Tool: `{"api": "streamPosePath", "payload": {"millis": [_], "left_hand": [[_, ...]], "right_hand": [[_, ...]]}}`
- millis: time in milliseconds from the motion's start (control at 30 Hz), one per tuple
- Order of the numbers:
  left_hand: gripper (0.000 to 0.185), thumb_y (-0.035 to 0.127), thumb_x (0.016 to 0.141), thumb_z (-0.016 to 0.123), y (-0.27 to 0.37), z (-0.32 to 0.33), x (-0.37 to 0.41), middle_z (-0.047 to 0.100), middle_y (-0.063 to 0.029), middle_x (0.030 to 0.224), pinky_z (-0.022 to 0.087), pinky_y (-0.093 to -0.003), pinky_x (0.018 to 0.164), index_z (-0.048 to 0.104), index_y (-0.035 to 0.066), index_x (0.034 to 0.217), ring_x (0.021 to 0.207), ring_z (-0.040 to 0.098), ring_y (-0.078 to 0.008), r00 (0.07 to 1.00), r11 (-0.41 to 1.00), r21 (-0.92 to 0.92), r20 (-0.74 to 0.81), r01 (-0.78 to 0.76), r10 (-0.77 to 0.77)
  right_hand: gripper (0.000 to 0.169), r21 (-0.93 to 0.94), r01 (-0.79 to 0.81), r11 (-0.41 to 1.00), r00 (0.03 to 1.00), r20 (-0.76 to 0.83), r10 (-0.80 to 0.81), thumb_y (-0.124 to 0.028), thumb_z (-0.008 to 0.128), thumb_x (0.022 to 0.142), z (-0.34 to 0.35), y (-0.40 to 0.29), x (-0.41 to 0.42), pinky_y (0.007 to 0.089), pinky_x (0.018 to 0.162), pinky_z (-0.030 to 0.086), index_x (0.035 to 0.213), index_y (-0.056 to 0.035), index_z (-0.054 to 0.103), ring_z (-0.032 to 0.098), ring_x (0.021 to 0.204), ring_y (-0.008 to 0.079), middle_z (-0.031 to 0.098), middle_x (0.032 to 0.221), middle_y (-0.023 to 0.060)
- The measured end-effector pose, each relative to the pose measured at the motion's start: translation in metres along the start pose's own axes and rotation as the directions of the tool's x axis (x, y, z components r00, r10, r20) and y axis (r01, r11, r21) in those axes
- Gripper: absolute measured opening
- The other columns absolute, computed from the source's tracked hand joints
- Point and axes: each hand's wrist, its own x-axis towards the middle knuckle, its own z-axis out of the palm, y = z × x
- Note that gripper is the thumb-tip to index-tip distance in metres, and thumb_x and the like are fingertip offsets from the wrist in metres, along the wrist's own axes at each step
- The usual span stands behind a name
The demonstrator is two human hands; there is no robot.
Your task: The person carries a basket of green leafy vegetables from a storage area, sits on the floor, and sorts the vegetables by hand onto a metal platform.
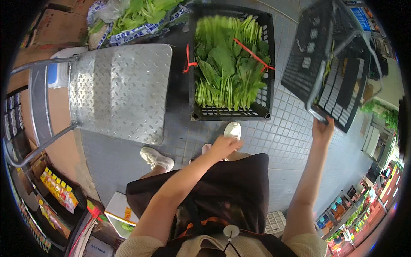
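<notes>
My right hand is closed around the end of a bent metal tube handle, beside a tilted black plastic crate. In front of my dark apron, my left hand is blurred; its fingers look bent, and whether they hold anything is unclear. Ahead of my feet, a black plastic crate stands on the tiled floor. Bunches of leafy greens fill much of it, with red ties on its left and right sides.
Left of the greens is a platform trolley with a metal diamond-plate deck and tube handle. Bagged greens and cardboard boxes lie behind it. Shelves with packaged goods line the left. My white shoes are near the deck.
</notes>
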Motion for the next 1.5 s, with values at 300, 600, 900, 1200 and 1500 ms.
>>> {"api": "streamPosePath", "payload": {"millis": [300,600,900,1200,1500], "left_hand": [[0.1,0.047,0.064,0.066,-0.282,0.098,-0.082,0.008,-0.0253,0.139,0.036,-0.0536,0.09,0.006,0.012,0.137,0.119,0.029,-0.0474,0.867,0.816,0.339,0.0,0.469,-0.498],[0.047,0.039,0.079,0.05,-0.397,0.025,-0.046,0.054,-0.021,0.104,0.041,-0.0433,0.085,0.047,0.008,0.114,0.098,0.054,-0.0337,0.865,0.793,0.542,0.218,0.278,-0.452],[0.038,0.034,0.084,0.042,-0.281,-0.043,-0.063,0.06,-0.0216,0.095,0.043,-0.0419,0.079,0.062,0.004,0.096,0.091,0.058,-0.035,0.943,0.83,0.486,0.036,0.273,-0.331],[0.059,0.052,0.086,0.037,-0.121,-0.113,-0.147,0.056,-0.0235,0.103,0.04,-0.0376,0.084,0.058,-0.001,0.1,0.098,0.053,-0.0345,0.968,0.801,0.573,0.051,0.171,-0.244],[0.041,0.024,0.075,0.062,-0.064,-0.045,-0.114,0.054,-0.0155,0.101,0.04,-0.038,0.085,0.05,0.003,0.108,0.096,0.051,-0.0339,0.588,0.538,0.572,-0.116,-0.619,0.801]], "right_hand": [[0.051,0.028,-0.05,0.998,0.918,-0.394,0.057,-0.004,0.05,0.071,-0.244,0.101,0.024,0.0523,0.094,0.037,0.121,-0.0012,0.04,0.041,0.113,0.0366,0.047,0.12,0.0158],[0.047,-0.054,0.03,0.998,0.984,-0.174,-0.039,-0.017,0.044,0.074,-0.267,0.177,0.015,0.0445,0.088,0.042,0.119,-0.0021,0.042,0.048,0.105,0.0309,0.049,0.115,0.0143],[0.076,-0.581,0.144,0.801,0.942,0.327,0.068,-0.057,0.057,0.073,-0.122,0.195,-0.13,0.0445,0.098,0.027,0.12,0.0005,0.043,0.035,0.12,0.0314,0.047,0.123,0.0158],[0.007,-0.345,0.918,-0.198,0.304,0.929,-0.209,0.0,0.06,0.071,-0.052,0.21,-0.223,0.0325,0.069,0.046,0.076,-0.0025,0.057,0.057,0.075,0.0268,0.059,0.079,0.012],[0.021,-0.56,0.37,-0.741,0.688,0.701,-0.186,-0.025,0.055,0.079,-0.165,0.158,-0.107,0.0404,0.064,0.046,0.086,-0.0058,0.056,0.059,0.069,0.0339,0.06,0.073,0.0167]]}}
